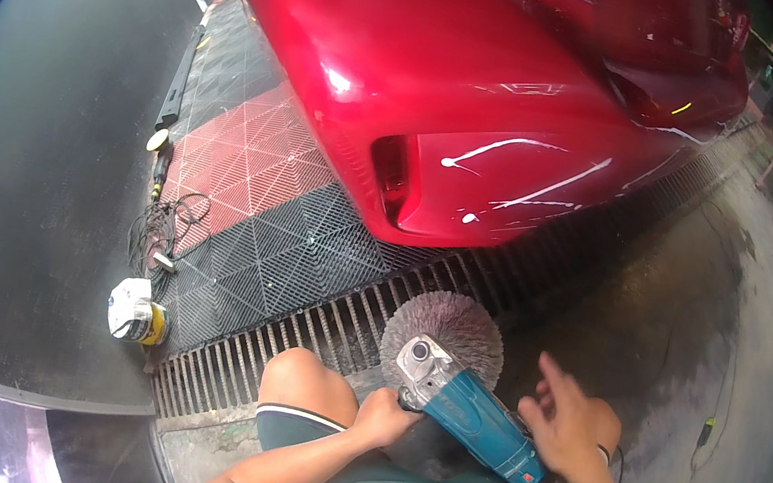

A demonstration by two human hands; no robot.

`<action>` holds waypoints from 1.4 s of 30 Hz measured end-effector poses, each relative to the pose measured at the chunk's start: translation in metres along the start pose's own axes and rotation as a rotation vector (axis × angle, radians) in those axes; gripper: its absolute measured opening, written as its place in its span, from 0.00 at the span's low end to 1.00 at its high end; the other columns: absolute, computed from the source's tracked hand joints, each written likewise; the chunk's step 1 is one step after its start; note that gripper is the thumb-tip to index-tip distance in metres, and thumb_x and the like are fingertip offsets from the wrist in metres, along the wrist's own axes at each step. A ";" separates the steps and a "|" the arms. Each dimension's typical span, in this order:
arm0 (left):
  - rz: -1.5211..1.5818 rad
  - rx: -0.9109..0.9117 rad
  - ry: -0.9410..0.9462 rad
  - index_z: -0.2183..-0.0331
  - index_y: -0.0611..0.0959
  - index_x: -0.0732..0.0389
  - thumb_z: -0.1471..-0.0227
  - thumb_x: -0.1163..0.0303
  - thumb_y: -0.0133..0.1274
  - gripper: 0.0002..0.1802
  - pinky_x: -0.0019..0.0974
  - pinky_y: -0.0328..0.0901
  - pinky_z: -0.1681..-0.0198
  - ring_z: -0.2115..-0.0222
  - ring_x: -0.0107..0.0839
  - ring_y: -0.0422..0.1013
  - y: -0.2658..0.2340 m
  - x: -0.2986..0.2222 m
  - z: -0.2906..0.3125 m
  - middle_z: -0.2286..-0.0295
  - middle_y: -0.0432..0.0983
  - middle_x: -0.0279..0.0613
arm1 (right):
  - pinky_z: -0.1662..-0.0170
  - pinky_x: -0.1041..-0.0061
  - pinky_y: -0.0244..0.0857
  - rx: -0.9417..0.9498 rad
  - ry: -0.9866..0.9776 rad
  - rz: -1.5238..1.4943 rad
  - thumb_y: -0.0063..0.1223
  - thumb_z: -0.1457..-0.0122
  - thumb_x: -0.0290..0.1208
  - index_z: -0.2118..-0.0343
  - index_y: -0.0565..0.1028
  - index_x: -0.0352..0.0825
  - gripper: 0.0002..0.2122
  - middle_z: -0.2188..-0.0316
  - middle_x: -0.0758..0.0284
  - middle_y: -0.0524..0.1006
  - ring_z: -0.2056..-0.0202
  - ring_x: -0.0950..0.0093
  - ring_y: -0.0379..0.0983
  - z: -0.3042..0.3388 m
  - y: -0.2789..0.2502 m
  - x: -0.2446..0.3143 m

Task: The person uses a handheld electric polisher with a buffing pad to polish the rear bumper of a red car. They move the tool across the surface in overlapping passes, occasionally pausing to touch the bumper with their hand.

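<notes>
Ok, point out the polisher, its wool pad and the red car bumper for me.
polisher [480, 423], head view, on its teal body.
wool pad [454, 325], head view, on the grey fluffy face.
red car bumper [515, 171], head view, on the panel with white polish streaks.

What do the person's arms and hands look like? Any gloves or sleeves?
No gloves and no sleeves: both forearms are bare. The left hand has nothing on it. The right hand has a dark band at the wrist, and a dark tattoo marks that forearm.
</notes>
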State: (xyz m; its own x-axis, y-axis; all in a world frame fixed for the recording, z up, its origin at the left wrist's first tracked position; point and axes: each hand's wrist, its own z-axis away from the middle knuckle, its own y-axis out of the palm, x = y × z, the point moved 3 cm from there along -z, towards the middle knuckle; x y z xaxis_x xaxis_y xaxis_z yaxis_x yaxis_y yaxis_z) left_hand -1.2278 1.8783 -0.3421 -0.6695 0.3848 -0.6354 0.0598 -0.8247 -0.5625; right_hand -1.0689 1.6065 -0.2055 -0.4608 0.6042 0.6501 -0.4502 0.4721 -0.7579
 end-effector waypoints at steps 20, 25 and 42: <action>0.012 0.042 0.001 0.65 0.90 0.75 0.49 0.51 0.70 0.30 0.57 0.76 0.51 0.58 0.61 0.86 0.004 0.008 -0.004 0.66 0.87 0.70 | 0.64 0.59 0.82 -0.720 -0.552 0.358 0.70 0.40 0.46 0.18 0.54 0.36 0.51 0.63 0.59 0.86 0.68 0.58 0.87 -0.210 0.033 0.129; 0.001 0.040 0.022 0.62 0.90 0.75 0.49 0.52 0.71 0.30 0.56 0.77 0.50 0.57 0.62 0.85 0.003 0.004 -0.005 0.65 0.87 0.70 | 0.68 0.62 0.80 -0.684 -0.681 0.276 0.71 0.41 0.42 0.21 0.63 0.42 0.45 0.69 0.64 0.82 0.73 0.65 0.83 -0.193 0.008 0.180; 0.029 -0.010 0.042 0.64 0.90 0.75 0.49 0.52 0.70 0.29 0.55 0.77 0.51 0.59 0.61 0.86 0.007 0.009 -0.002 0.67 0.87 0.67 | 0.73 0.64 0.72 -0.559 -0.667 0.982 0.66 0.36 0.58 0.18 0.57 0.52 0.47 0.79 0.69 0.81 0.80 0.69 0.79 -0.214 -0.031 0.245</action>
State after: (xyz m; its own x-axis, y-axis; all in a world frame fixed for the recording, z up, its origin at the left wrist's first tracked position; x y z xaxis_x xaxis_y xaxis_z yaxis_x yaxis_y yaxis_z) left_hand -1.2318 1.8767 -0.3530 -0.6355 0.3783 -0.6730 0.0862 -0.8315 -0.5488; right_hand -1.0039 1.8768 -0.0345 -0.7728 0.4903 -0.4029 0.5889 0.3176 -0.7432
